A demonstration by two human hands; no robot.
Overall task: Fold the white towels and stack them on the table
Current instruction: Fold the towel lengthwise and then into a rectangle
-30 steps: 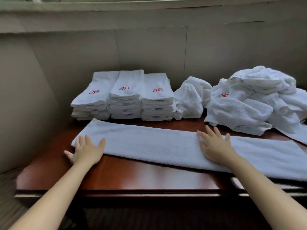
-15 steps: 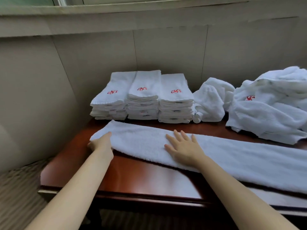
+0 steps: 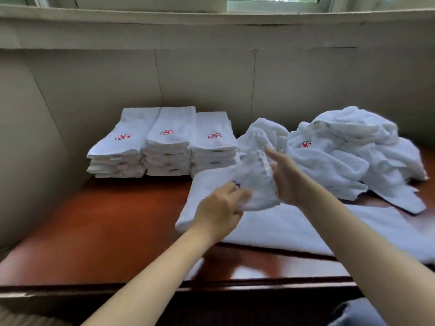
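Head view: the left hand (image 3: 219, 215) is gripping the towel's (image 3: 294, 227) raised end, fingers curled round it. The right hand (image 3: 287, 177) is touching that end, but blur is hiding its hold. The rest of the towel is lying on the table (image 3: 106, 231). Three stacks (image 3: 167, 147) are standing behind, with a heap (image 3: 348, 156) lying to the right.

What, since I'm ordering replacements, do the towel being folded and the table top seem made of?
Towel: white terry cloth, probably cotton, matte; the nubby pile and limp drape over the table suggest it. Table: reddish-brown wood or wood veneer under glossy varnish; bright reflections show near its front edge, though no grain is clear.
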